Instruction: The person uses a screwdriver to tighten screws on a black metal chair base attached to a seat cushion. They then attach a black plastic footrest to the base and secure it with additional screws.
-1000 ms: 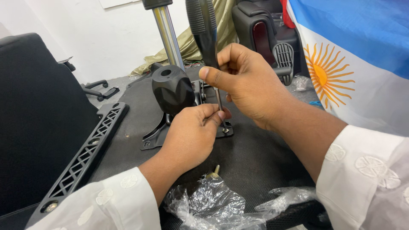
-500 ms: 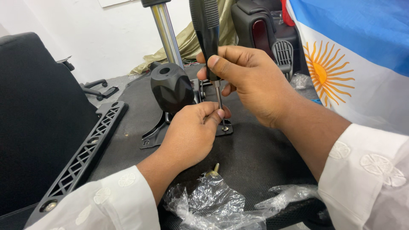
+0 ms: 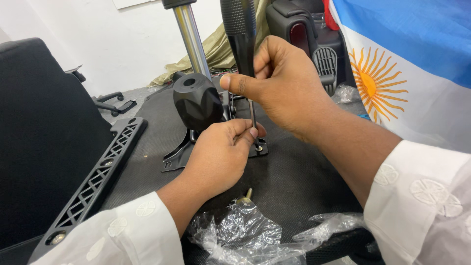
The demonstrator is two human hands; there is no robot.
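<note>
Right hand [image 3: 284, 88]: closed round the black handle of a screwdriver [image 3: 241, 44], thumb pressed across its lower end, tool held upright.
Screwdriver shaft [image 3: 253, 122]: thin metal rod running straight down from the handle to the screw head.
Left hand [image 3: 221, 154]: fingers curled, fingertips pinched at the foot of the shaft, steadying tip and screw [image 3: 258, 147].
Screw: seated in a corner hole of the black metal bracket plate [image 3: 171, 159]; whether fully driven home, cannot tell.
Bracket plate: flat on the dark fabric underside of a chair seat [image 3: 304, 181], below the black moulded housing [image 3: 197, 100] and the chrome gas cylinder [image 3: 191, 41].
Spare screws: one brass-coloured end [image 3: 247, 195] showing out of a crumpled clear plastic bag [image 3: 245, 235] near the left wrist.
Left of the work: black lattice armrest part [image 3: 93, 181], lying along the seat edge.
Right of the work: blue and white cloth with a yellow sun [image 3: 392, 73].
Doing it well, as judged: keep the shaft in line with the hole, press down firmly while turning, release the steadying fingertips only once the thread has caught, stop at snug to spare the thread.
</note>
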